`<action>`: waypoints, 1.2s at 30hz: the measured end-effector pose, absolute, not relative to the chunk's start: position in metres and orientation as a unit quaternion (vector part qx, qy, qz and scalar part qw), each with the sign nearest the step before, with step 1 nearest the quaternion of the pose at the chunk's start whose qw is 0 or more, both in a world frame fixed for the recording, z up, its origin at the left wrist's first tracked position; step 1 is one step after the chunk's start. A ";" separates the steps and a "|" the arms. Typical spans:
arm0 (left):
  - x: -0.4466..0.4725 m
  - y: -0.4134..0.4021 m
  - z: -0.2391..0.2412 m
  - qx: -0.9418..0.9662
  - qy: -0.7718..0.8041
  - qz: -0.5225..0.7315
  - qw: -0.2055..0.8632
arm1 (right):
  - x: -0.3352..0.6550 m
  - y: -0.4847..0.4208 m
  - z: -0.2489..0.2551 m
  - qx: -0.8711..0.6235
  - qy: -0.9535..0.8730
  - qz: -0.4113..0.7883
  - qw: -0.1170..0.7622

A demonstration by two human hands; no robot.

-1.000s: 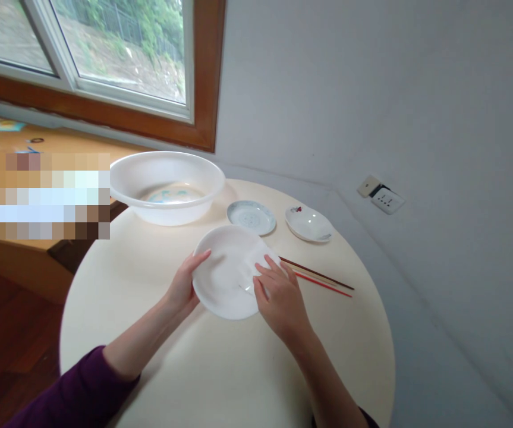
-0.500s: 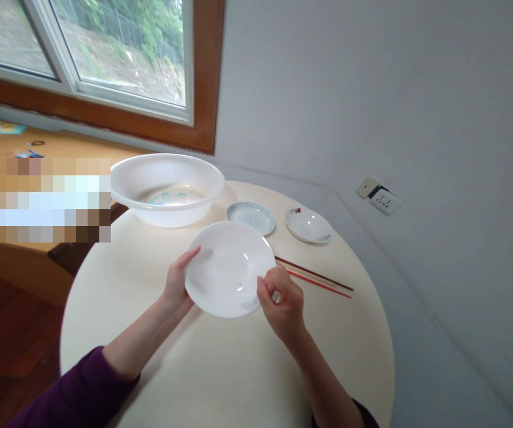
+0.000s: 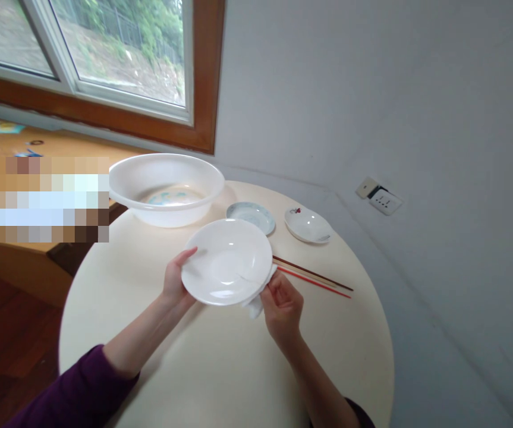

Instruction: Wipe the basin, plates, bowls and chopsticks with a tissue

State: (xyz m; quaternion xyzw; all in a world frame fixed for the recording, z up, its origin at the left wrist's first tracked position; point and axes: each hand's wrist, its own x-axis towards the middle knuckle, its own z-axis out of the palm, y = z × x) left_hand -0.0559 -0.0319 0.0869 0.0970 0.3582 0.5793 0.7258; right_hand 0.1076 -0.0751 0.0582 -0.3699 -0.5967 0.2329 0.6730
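A white plate (image 3: 226,261) is lifted a little above the round cream table (image 3: 203,368). My left hand (image 3: 175,279) grips its left rim, thumb on top. My right hand (image 3: 283,306) is at the plate's lower right rim and holds a white cloth (image 3: 256,303) pressed against the plate's edge and underside. Most of the cloth is hidden under the plate and my fingers.
Behind the plate stand a large white basin (image 3: 167,187), a small blue-patterned dish (image 3: 251,217) and a small white dish (image 3: 307,226). Dark and red chopsticks (image 3: 314,278) lie to the right. A wooden windowsill is at the left, a wall socket (image 3: 380,196) at the right.
The plate has risen and shifted slightly left. My right hand left the plate's inner surface with the cloth and now holds it at the lower right rim, under the edge.
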 end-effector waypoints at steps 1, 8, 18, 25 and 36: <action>-0.056 -0.032 0.087 0.098 0.358 0.575 0.729 | 0.106 -0.076 0.057 -0.369 -0.592 0.238 0.675; -0.054 -0.032 0.083 0.104 0.359 0.539 0.755 | 0.101 -0.081 0.062 -0.351 -0.574 0.211 0.709; -0.050 -0.032 0.080 0.120 0.348 0.502 0.783 | 0.105 -0.076 0.053 -0.358 -0.611 0.069 0.703; -0.047 -0.034 0.073 0.165 0.366 0.449 0.798 | 0.104 -0.078 0.046 -0.363 -0.613 0.023 0.701; -0.040 -0.038 0.059 0.319 0.424 0.436 0.727 | 0.087 -0.093 0.049 -0.372 -0.699 -0.021 0.611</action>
